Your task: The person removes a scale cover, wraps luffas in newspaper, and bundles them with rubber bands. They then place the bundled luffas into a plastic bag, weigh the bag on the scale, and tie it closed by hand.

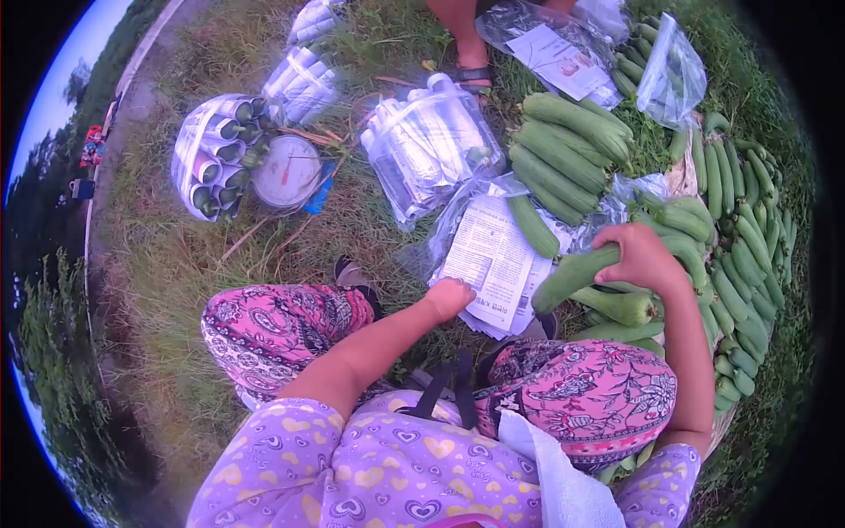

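My right hand (pixel 638 255) is wrapped round a long green loofah gourd (pixel 576 275), held tilted above the near end of the gourd pile. Fingers curled, my left hand (pixel 451 297) grips the left edge of a stack of printed newspaper sheets (pixel 497 255) lying on the grass in front of me. Another loofah gourd (pixel 532 227) rests across the upper right corner of the sheets. Clear plastic (pixel 440 224) shows along the stack's upper left side. Just under the held gourd lies a paler one (pixel 620 305).
Many gourds (pixel 739 264) are spread on the right, with a row of several (pixel 572 145) beyond the newspaper. Paper-wrapped gourds fill a plastic bag (pixel 431 145) and another bundle (pixel 220 158). A round dial scale (pixel 288 172) stands on the grass. Another person's foot (pixel 471 53) is at the top.
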`<state>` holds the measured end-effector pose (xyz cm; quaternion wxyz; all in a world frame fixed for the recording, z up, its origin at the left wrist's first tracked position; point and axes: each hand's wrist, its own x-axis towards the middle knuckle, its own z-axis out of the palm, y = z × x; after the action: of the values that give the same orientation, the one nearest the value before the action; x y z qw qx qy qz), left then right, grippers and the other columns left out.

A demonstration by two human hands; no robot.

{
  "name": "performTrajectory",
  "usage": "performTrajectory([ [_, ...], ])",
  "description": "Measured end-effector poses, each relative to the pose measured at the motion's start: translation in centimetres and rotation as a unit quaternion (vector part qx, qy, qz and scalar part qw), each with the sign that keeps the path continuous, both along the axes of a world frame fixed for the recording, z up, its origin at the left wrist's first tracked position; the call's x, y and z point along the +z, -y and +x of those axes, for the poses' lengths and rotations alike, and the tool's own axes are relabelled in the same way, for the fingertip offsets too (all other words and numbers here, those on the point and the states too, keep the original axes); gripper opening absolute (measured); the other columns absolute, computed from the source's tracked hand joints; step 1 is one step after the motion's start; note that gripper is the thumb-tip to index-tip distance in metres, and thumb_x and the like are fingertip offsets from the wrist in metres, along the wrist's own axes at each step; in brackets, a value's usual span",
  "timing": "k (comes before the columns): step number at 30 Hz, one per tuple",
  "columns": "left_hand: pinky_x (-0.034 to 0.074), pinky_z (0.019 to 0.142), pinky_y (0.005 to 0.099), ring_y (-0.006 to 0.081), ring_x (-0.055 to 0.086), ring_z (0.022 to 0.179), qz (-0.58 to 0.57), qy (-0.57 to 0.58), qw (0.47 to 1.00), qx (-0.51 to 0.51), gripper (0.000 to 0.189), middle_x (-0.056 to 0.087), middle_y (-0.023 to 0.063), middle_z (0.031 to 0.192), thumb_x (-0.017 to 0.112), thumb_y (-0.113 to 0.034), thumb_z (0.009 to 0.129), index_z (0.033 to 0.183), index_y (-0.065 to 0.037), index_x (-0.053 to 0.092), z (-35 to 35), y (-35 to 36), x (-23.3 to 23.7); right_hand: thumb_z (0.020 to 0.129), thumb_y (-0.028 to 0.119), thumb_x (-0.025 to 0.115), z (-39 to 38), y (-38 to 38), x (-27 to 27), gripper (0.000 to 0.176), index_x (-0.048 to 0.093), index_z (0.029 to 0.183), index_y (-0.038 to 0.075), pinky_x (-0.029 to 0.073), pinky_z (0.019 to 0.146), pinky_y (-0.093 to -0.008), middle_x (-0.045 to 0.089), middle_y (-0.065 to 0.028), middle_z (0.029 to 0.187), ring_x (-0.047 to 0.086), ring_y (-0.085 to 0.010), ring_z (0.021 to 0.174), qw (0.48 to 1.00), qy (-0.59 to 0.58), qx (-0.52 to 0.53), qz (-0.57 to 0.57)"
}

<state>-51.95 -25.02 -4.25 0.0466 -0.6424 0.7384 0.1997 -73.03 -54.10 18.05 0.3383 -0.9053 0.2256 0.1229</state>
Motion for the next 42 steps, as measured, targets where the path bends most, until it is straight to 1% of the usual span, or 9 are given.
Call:
performTrajectory([
  [3,0.052,0.071,0.0378,0.0256,0.064,0.082,0.047,-0.018,0.999,-0.003,0.010,0.064,0.0098,0.083,0.052,-0.011,0.077,0.081,-0.009,0.062,0.5,0.4,-1.0,0.054,0.030,0.083,9.3,-0.9,0.0,0.043,0.070,0.092,0.016,0.048,0.076,-0.0409,0.068,-0.0068,0.086,0.063,-0.0291,0.084,0.961,-0.097,0.240,-0.097],
  [6,0.053,0.066,0.0400,0.0278,0.066,0.078,0.069,-0.010,0.998,-0.007,0.011,0.066,0.0102,0.079,0.054,-0.011,0.075,0.077,-0.008,0.065,0.7,1.3,-1.6,0.052,0.035,0.083,15.8,-2.0,-2.1,0.044,0.071,0.089,0.017,0.049,0.075,-0.0399,0.069,-0.0058,0.085,0.064,-0.0273,0.081,0.908,-0.149,0.362,-0.153],
  [10,0.053,0.064,0.0401,0.0284,0.067,0.075,0.045,-0.010,0.998,-0.039,0.010,0.068,0.0098,0.078,0.059,-0.008,0.070,0.075,-0.009,0.068,1.0,2.3,-3.1,0.055,0.036,0.085,22.5,-7.7,-6.9,0.047,0.073,0.092,0.011,0.053,0.072,-0.0337,0.070,-0.0068,0.095,0.067,-0.0232,0.087,0.827,-0.309,0.393,-0.258],
  [12,0.053,0.065,0.0394,0.0284,0.067,0.075,0.083,-0.021,0.995,-0.046,0.012,0.069,0.0095,0.078,0.058,-0.007,0.072,0.074,-0.009,0.069,1.2,2.7,-1.5,0.051,0.043,0.085,23.5,-9.8,-14.4,0.052,0.072,0.090,0.012,0.052,0.076,-0.0357,0.069,-0.0067,0.097,0.066,-0.0247,0.089,0.822,-0.335,0.384,-0.253],
  [14,0.053,0.067,0.0391,0.0265,0.068,0.078,0.076,-0.007,0.997,0.006,0.013,0.070,0.0098,0.083,0.060,-0.008,0.072,0.077,-0.009,0.071,0.5,2.7,-1.6,0.050,0.041,0.086,23.7,-12.4,-18.5,0.052,0.072,0.090,0.010,0.052,0.076,-0.0360,0.069,-0.0067,0.097,0.066,-0.0255,0.089,0.854,-0.294,0.354,-0.243],
  [19,0.053,0.066,0.0396,0.0272,0.067,0.077,0.110,-0.046,0.991,0.065,0.017,0.069,0.0093,0.079,0.074,-0.016,0.062,0.076,-0.007,0.071,2.1,2.3,-2.5,0.051,0.034,0.084,24.3,-14.5,-19.6,0.047,0.072,0.090,0.010,0.053,0.077,-0.0365,0.069,-0.0112,0.096,0.066,-0.0275,0.088,0.920,-0.253,0.244,-0.172],
  [24,0.053,0.067,0.0411,0.0283,0.067,0.075,0.082,-0.142,0.980,0.115,0.026,0.068,0.0082,0.075,0.080,-0.024,0.058,0.077,-0.010,0.070,3.3,1.1,-4.7,0.057,0.029,0.081,19.8,-14.1,-21.3,0.058,0.063,0.107,0.008,0.052,0.079,-0.0374,0.068,-0.0119,0.099,0.065,-0.0282,0.090,0.996,-0.083,-0.003,-0.022],
  [33,0.053,0.067,0.0414,0.0296,0.067,0.076,0.107,-0.150,0.971,0.152,0.014,0.069,0.0122,0.080,0.068,-0.011,0.060,0.074,-0.010,0.071,3.5,0.5,-6.0,0.056,0.020,0.083,8.1,-19.1,-28.4,0.056,0.061,0.105,0.006,0.043,0.088,-0.0422,0.059,-0.0146,0.101,0.054,-0.0342,0.096,0.976,0.002,-0.218,-0.022],
  [42,0.052,0.069,0.0433,0.0315,0.065,0.073,0.060,-0.178,0.969,0.160,0.015,0.067,0.0141,0.077,0.055,-0.015,0.072,0.069,-0.010,0.069,4.2,0.0,-2.9,0.061,0.013,0.079,7.6,-18.1,-27.9,0.054,0.060,0.111,0.005,0.043,0.091,-0.0393,0.057,-0.0159,0.104,0.054,-0.0329,0.100,0.973,0.034,-0.227,-0.027],
])
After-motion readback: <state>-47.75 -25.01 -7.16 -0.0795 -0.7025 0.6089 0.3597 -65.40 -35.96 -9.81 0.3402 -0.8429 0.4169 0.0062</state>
